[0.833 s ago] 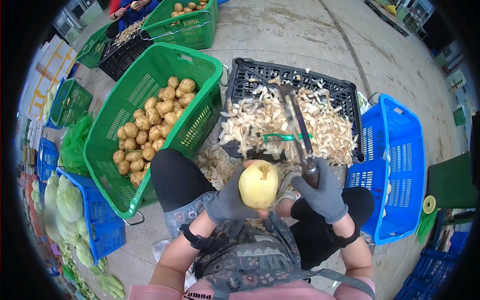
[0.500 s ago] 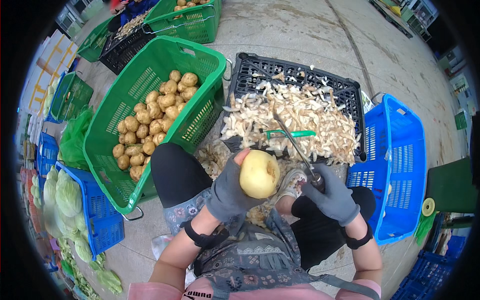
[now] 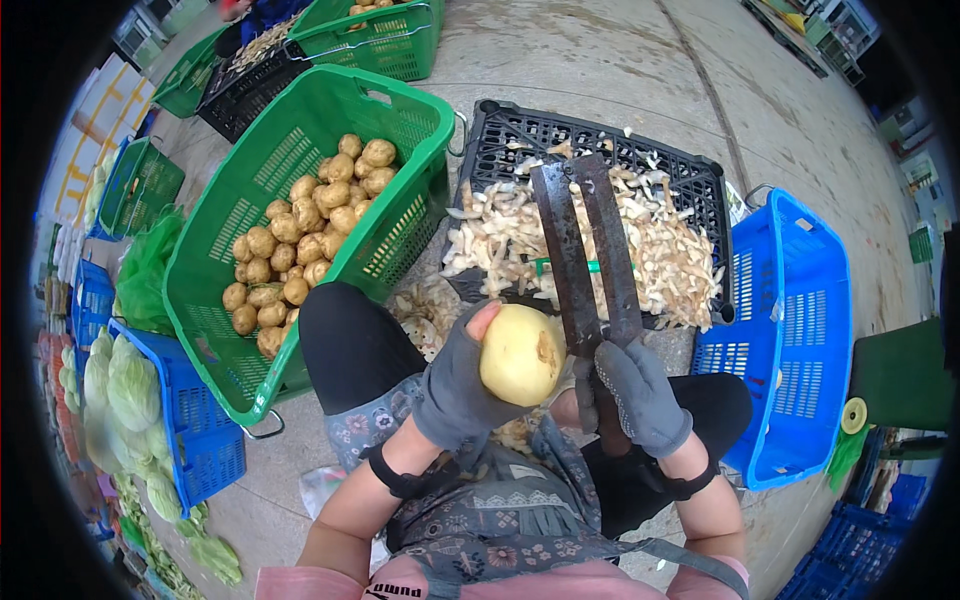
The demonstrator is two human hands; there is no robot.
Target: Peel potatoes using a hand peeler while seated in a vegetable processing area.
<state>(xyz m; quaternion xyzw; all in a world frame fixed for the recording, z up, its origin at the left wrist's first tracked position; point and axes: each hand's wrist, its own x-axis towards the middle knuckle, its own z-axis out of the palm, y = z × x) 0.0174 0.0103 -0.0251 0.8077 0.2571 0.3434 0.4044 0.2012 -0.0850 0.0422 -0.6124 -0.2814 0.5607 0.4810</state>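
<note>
A large peeled potato [image 3: 520, 355], pale yellow with a brownish spot on its right side, rests in my gloved left hand [image 3: 458, 385]. The thumb and fingers curl round it. My gloved right hand [image 3: 645, 400] grips a dark, rusty knife [image 3: 568, 265], which points up and away from me. Its flat face shows as two long strips side by side; I cannot tell whether these are two blades or one blurred by motion. Behind it, a black plastic crate [image 3: 690, 165] bears a heap of pale peelings [image 3: 670, 250]. A green strip [image 3: 543, 267] lies there, partly hidden.
On the left stands a green basket [image 3: 410, 115] with unpeeled potatoes [image 3: 310, 225]. A blue basket [image 3: 810, 330] is at right. Cabbages [image 3: 135, 390] fill another blue crate [image 3: 210, 430] at lower left. Farther back are more green baskets [image 3: 390, 45] and part of another person [image 3: 270, 15].
My right hand has turned the knife from edge-on to flat and brought it left, closer to the potato. My left hand and the potato have barely moved.
</note>
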